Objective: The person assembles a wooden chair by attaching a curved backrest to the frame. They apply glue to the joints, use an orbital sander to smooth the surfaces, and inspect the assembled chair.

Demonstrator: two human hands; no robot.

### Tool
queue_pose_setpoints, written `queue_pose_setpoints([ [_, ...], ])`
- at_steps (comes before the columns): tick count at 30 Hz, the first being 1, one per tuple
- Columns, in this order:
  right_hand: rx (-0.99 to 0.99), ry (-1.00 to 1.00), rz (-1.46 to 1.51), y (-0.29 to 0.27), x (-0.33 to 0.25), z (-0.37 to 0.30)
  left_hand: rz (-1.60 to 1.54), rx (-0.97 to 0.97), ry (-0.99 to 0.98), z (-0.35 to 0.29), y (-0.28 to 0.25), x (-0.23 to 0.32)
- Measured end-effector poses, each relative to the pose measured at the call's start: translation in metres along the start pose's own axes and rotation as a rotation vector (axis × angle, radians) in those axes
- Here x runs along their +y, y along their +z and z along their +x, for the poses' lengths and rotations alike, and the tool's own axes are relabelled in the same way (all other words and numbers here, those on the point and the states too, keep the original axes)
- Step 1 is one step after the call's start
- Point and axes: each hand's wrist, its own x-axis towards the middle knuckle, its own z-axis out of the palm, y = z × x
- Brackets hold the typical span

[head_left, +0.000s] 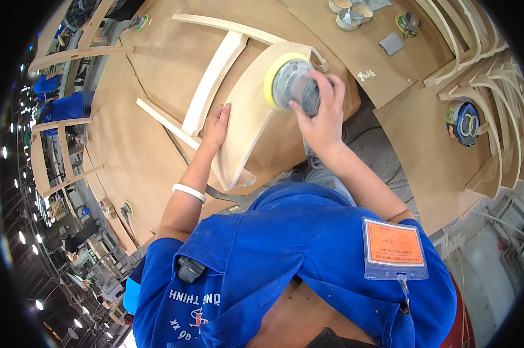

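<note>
My right hand (pixel 323 110) grips a grey round sander (pixel 294 84) with a yellow pad, pressed against the curved top rail of a pale wooden chair back (pixel 244 116). My left hand (pixel 217 124) lies flat on the left edge of that curved panel, steadying it. The chair frame's slats and legs (pixel 212 75) stretch away to the left over the brown plywood workbench (pixel 134 145). A white band circles my left wrist.
Several rolls of tape (pixel 350 13) and another sander (pixel 408 23) lie on the far bench. Curved chair parts (pixel 494 104) are stacked at right beside a blue-ringed tool (pixel 463 122). More chair frames (pixel 59 151) stand at left.
</note>
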Motion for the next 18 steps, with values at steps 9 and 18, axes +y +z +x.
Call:
queue_pose_setpoints([
  [9,-0.073,-0.005,0.023,0.002,-0.017,-0.011,-0.072,-0.005,0.013,0.001,0.001,0.001],
  [18,-0.029,0.029,-0.021,-0.004,0.023,0.025,-0.030,-0.015,0.055,0.004,-0.001,-0.004],
])
